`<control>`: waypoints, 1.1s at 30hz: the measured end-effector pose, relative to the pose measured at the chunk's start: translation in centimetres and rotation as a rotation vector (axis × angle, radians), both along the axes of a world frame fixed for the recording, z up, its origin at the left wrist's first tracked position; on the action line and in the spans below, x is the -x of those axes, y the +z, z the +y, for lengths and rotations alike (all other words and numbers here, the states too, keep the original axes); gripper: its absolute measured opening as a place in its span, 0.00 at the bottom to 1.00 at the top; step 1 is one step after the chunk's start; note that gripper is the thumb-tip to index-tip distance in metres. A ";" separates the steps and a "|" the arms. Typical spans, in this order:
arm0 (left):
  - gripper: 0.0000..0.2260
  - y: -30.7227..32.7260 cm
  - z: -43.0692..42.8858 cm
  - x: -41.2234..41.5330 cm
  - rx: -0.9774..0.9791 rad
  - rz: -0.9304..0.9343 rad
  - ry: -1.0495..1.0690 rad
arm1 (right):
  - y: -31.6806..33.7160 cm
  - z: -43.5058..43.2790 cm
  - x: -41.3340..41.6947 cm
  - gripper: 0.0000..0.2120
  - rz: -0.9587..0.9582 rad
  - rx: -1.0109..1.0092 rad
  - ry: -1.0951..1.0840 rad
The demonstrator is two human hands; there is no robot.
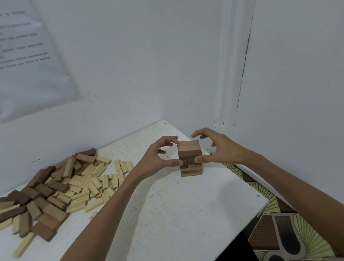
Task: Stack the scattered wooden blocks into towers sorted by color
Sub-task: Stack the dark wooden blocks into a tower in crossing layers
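A short tower of brown wooden blocks (pixel 190 157) stands on the white table (pixel 159 213) near its far right corner, several layers high with a lighter brown top layer. My left hand (pixel 159 155) holds its left side, thumb on the front and curled fingertips at the top back edge. My right hand (pixel 213 147) cups the right side, thumb pressed on the front, with its fingers arched over the back. A scattered pile of dark brown blocks (pixel 39 197) and pale blocks (pixel 91 182) lies at the left.
White walls close in behind and to the right, meeting in a corner. A printed sheet (pixel 12 54) hangs on the left wall. The table's right edge drops to a patterned floor (pixel 285 231).
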State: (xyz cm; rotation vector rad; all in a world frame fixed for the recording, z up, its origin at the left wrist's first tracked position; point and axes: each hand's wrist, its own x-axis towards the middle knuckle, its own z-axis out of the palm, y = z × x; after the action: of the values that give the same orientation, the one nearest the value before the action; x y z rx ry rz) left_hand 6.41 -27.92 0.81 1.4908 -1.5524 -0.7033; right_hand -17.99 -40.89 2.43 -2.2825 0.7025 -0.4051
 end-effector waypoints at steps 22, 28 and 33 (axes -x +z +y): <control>0.18 0.8 12.6 -8.0 -0.093 -0.362 0.309 | 2.9 8.4 -10.7 0.26 0.118 0.394 0.324; 0.16 0.1 17.4 -10.4 -0.147 -0.430 0.433 | 1.8 10.7 -14.7 0.26 0.117 0.381 0.427; 0.15 -0.4 20.7 -12.4 -0.235 -0.462 0.522 | 0.7 12.1 -18.0 0.25 0.092 0.334 0.456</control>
State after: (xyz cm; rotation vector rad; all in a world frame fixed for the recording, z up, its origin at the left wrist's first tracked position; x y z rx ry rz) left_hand 18.83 -7.26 0.41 2.2401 -1.3301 -0.2455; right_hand -0.03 -28.83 3.15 -2.6962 0.1447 -0.2100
